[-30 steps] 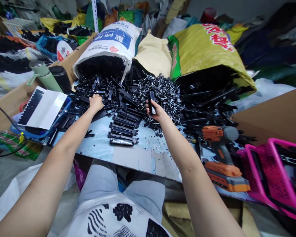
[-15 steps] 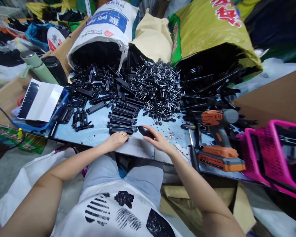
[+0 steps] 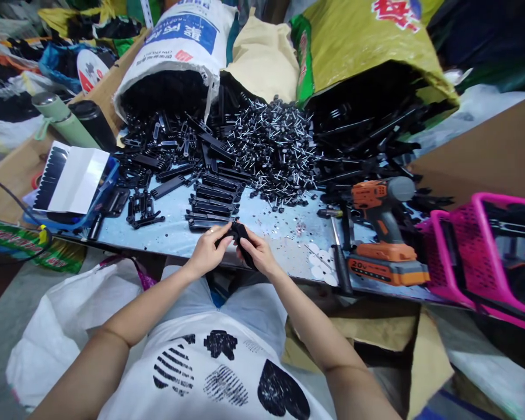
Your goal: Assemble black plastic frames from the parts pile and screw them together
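Close to the table's front edge, my left hand [image 3: 210,251] and my right hand [image 3: 256,251] meet. Between them is a black plastic part [image 3: 244,245], partly covered by my fingers. My right hand is closed round its longer piece. The left fingers pinch a smaller dark end, mostly hidden, so I cannot tell whether it is a separate piece. Just beyond my hands lies a row of long black plastic arms [image 3: 214,201], side by side. Behind that row is a heap of short black-headed pieces with metal pins [image 3: 275,149].
An orange cordless drill [image 3: 382,213] stands at the right, beside a hammer [image 3: 339,251] and pink baskets [image 3: 476,256]. Open sacks, one white [image 3: 179,55] and one yellow [image 3: 354,46], spill black parts at the back. A blue tray [image 3: 100,210] sits left.
My left hand has lifted from the row's near end and come to my right hand. The right hand has moved slightly left and nearer to me with its black part. The view has shifted slightly.
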